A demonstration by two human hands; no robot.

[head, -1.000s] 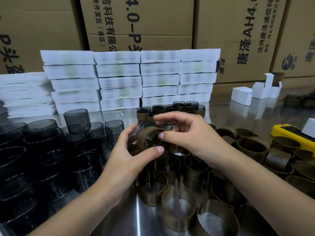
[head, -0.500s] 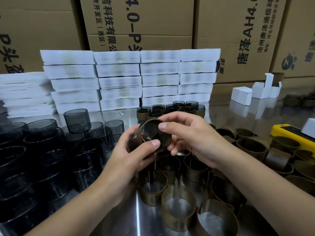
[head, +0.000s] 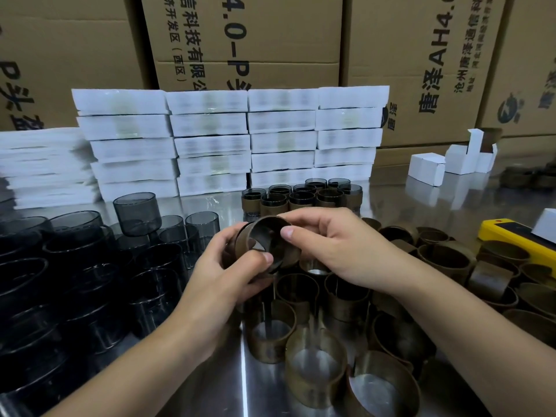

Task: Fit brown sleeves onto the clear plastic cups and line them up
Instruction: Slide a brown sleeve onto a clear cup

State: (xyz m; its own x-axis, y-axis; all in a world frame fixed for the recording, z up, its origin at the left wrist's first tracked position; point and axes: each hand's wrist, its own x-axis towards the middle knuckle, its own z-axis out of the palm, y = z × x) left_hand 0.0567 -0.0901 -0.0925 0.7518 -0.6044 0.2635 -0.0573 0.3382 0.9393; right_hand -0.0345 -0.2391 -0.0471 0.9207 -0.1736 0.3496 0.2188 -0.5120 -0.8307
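Steel table (head: 210,206): left grip (head: 222,275) and right grip (head: 340,248) jointly hold one sleeved cup (head: 270,239); behind it, about nine empty sleeved cups (head: 302,201).

We saw brown sleeves (head: 313,392) in front of the white packs (head: 210,145). Left of the packs, the cups (head: 134,213) were smoky grey. Behind the packs, tan boxes (head: 270,31) had black letters.

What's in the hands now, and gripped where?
One brown-sleeved cup, held between both: left hand wraps its left side, right hand pinches the open rim at the right.
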